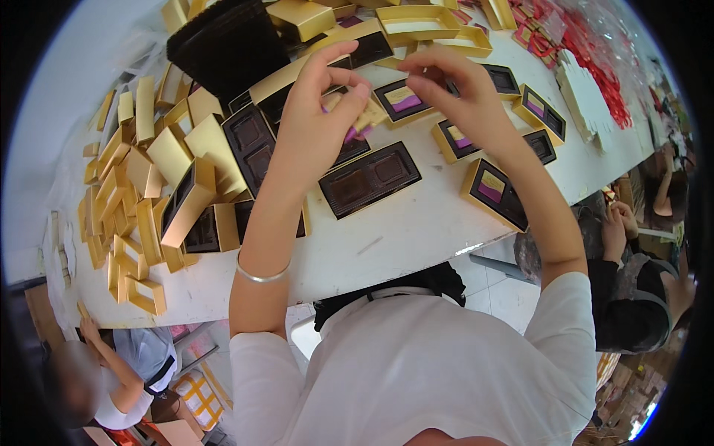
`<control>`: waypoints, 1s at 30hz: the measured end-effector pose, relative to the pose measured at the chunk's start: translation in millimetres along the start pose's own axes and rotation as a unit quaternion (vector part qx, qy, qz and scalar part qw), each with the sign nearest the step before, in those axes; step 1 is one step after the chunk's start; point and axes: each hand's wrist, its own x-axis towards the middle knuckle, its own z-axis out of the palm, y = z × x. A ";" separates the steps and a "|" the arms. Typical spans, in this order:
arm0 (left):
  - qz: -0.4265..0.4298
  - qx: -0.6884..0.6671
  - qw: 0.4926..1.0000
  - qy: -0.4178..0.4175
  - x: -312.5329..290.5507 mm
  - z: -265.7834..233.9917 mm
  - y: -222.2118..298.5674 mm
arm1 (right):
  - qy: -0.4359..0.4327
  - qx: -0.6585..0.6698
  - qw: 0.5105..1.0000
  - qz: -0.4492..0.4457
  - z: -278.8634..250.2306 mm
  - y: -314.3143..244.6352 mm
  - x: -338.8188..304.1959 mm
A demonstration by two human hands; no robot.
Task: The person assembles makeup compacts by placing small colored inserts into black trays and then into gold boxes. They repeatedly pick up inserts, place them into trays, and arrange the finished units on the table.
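Observation:
My left hand [316, 111], with a silver bangle on its wrist, is closed on several small gold-and-purple packets [366, 117]. My right hand [457, 85] hovers to the right of it, with thumb and fingers curved and apart. Nothing shows between them. Just under the right thumb lies a gold-rimmed box with a black insert, one gold-and-purple packet [401, 99] in it. Nearer to me is a box with an unfilled black two-compartment insert [370, 180]. To the right, more boxes hold a single packet each, among them a gold box [494, 195].
Gold box sleeves [149, 163] are heaped at the left of the white table [387, 253]. A stack of black trays [227, 52] stands at the back left. Red ribbons [610, 85] and white pieces [584, 97] lie back right. Other people work at both sides.

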 end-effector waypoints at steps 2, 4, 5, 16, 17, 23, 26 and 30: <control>-0.013 -0.128 0.992 -0.008 -18.7 4.0 9.0 | 0.022 -0.021 0.994 -0.105 12.0 -24.1 -17.6; -0.034 -0.148 0.988 -0.029 -32.2 2.3 13.9 | 0.008 -0.053 0.978 -0.200 22.4 -29.7 -28.4; -0.044 -0.161 0.985 -0.037 -39.7 2.1 15.2 | 0.000 -0.046 0.980 -0.192 23.5 -32.6 -32.9; -0.067 -0.089 0.990 0.083 -107.9 2.5 0.8 | -0.037 -0.002 0.996 -0.078 53.3 -34.8 -67.5; -0.068 -0.024 0.994 0.080 -109.5 -6.3 -0.1 | -0.048 -0.022 0.995 -0.084 53.2 -27.8 -65.7; -0.036 0.369 0.928 0.034 -118.3 -9.6 -14.3 | -0.124 -0.035 0.988 -0.086 75.8 -9.2 -45.7; -0.012 0.426 0.904 0.035 -114.2 -7.4 -19.8 | -0.124 -0.062 0.988 -0.069 78.9 -8.7 -43.0; -0.036 0.451 0.892 0.015 -109.4 -3.7 -19.5 | -0.125 -0.098 0.987 -0.017 89.3 -22.0 -46.8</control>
